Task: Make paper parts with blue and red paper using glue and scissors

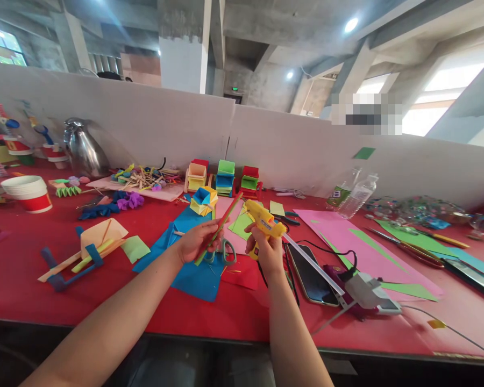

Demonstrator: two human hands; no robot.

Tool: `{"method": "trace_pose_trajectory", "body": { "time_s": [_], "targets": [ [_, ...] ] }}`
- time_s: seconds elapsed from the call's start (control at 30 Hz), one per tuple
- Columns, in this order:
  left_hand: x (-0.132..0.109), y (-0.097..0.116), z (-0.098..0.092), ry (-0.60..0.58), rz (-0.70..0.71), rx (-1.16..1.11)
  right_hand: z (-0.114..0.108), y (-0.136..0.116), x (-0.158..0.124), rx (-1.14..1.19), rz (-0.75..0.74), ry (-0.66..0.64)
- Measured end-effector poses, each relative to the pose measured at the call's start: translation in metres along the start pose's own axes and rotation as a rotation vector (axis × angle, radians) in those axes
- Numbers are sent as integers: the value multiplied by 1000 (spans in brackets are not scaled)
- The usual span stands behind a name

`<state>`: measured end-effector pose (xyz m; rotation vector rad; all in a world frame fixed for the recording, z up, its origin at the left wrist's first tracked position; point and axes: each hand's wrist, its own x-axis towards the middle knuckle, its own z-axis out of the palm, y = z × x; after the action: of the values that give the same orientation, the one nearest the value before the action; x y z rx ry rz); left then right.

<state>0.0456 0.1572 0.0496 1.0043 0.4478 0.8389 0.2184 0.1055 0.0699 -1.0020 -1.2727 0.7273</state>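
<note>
My left hand (201,240) pinches a narrow strip (225,216), red along one side and green along the other, slanting up to the right. In my right hand (267,246) is a yellow hot glue gun (262,216), its nozzle pointing left toward the strip. A clear glue stick (312,262) sticks out of the gun's back end. Below my hands lie blue paper (199,280) and scissors with grey-green handles (228,252). Just behind the strip stands a small folded paper box (204,200) in blue, yellow and white.
Stacked coloured paper boxes (225,180) stand along the white partition (274,145). A phone (312,277) and a power strip with plugs (363,295) lie right of my right arm. Farther out are pink paper (371,242), plastic bottles (361,196), paper cups (28,193) and a steel jug (84,148).
</note>
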Motion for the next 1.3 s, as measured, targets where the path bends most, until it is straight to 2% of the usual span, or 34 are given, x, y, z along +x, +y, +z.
{"method": "trace_pose_trajectory", "body": {
  "time_s": [0.23,0.47,0.7,1.3],
  "targets": [
    [1,1,0,-3,-8,-9,1,3,1,-26,3,-37],
    [1,-1,-3,-76,-14,-7,-1,6,1,-48,24,16],
    [0,-1,-3,-79,-19,-4,-4,7,2,-87,13,61],
    [-1,1,-5,-132,-33,-34,-6,6,3,-135,-15,58]
  ]
}}
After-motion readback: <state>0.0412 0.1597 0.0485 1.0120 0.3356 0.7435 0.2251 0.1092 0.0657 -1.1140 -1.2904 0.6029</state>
